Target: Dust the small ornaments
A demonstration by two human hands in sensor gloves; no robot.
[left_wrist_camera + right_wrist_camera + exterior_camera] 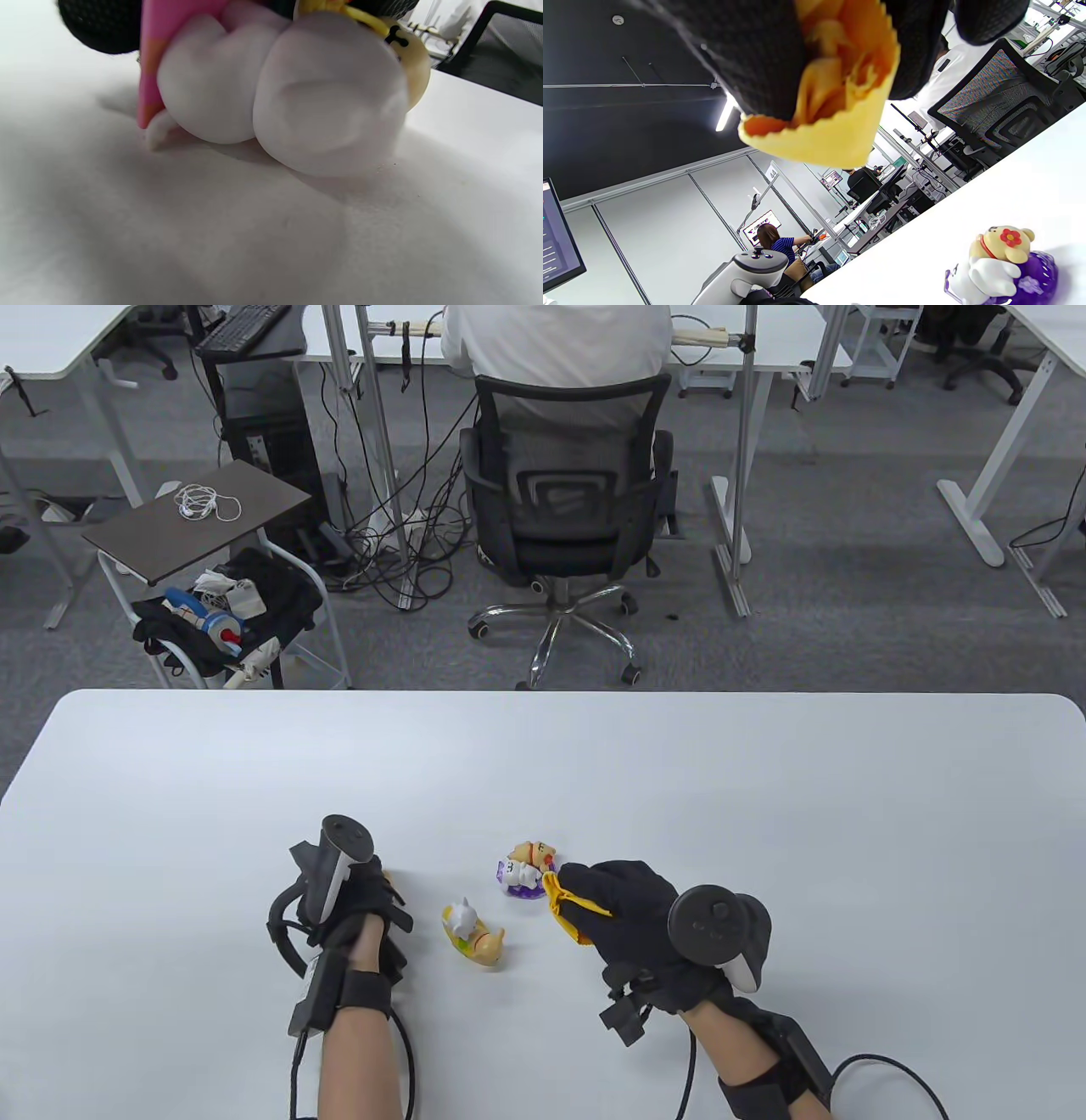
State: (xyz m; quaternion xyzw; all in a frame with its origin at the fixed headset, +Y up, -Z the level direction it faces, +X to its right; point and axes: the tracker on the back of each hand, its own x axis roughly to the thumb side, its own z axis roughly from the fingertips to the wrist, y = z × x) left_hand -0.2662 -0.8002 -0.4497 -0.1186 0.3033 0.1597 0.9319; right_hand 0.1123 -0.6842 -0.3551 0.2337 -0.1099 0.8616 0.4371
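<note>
White and smooth, the table (543, 763) lay under both my hands, with grey carpet and a black mesh office chair (567, 509) behind it.

My right hand (632, 920) was closed around a yellow cloth (567, 903). The cloth was thin and soft, folded into a loose cone with a zigzag edge, and its tip stuck out from my black knitted fingers (755, 55). The right wrist view showed it bunched inside the fist, orange in the folds. It hung just beside the purple ornament (524, 871) but I cannot tell whether it touched it. This ornament was glossy: a tan bear with a red flower on its head, leaning on a white figure, on a round purple base.

My left hand (352, 912) was wrapped over another ornament (288, 89), pressing it down on the table. In the left wrist view it showed smooth white rounded lobes, a pink and orange striped part, and a cream face with a small black mark. My fingers (97, 25) covered its top.

Between my hands, a third ornament (473, 935) lay free on the table, apart from both: a small white figure and a tan one on a yellow base, shiny like glazed plastic.
</note>
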